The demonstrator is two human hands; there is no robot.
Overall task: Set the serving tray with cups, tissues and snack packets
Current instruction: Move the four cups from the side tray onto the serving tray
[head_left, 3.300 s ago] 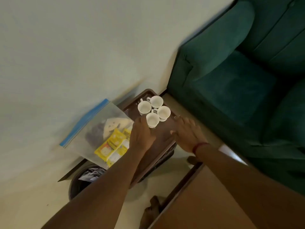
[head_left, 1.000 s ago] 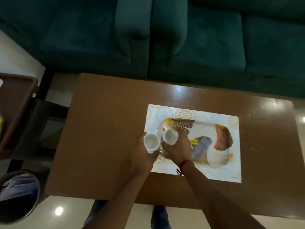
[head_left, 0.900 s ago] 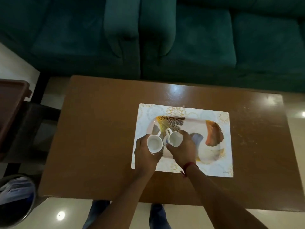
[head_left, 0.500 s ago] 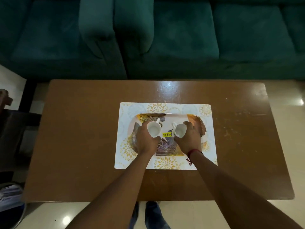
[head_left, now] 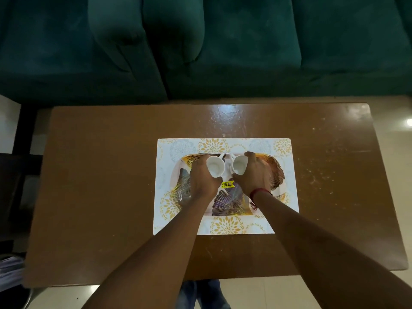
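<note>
**A:** Where is the left hand (head_left: 201,179) in relation to the serving tray (head_left: 277,175)?

**B:** Over the tray's far left part. Its fingers (head_left: 200,161) curl round the left cup (head_left: 215,167), a small white teacup. The cup is mouth up and empty, with its handle turned toward the tray's far rim.

**A:** Why hold it by the body?

**B:** My guess is that gripping the wall keeps the cup level as it goes down. I cannot tell whether its base touches the tray.

**A:** And at the tray's middle?

**B:** A yellow price sticker (head_left: 227,184) on the tray floor, on the near side of both cups.

**A:** Further right?

**B:** The right cup (head_left: 239,167) is the same kind and also empty. It is just beside the first, with a narrow gap between them. The right hand (head_left: 253,175) wraps it from the outer side, fingers closed round its wall, and there is a red thread (head_left: 259,191) on the wrist.

**A:** So the cups are being placed as a pair?

**B:** It looks that way, probably to leave the rest of the tray free. No tissues or snack packets are on it. Under the tray is a patterned placemat (head_left: 283,219), which lies on the brown surface (head_left: 100,175).
</note>
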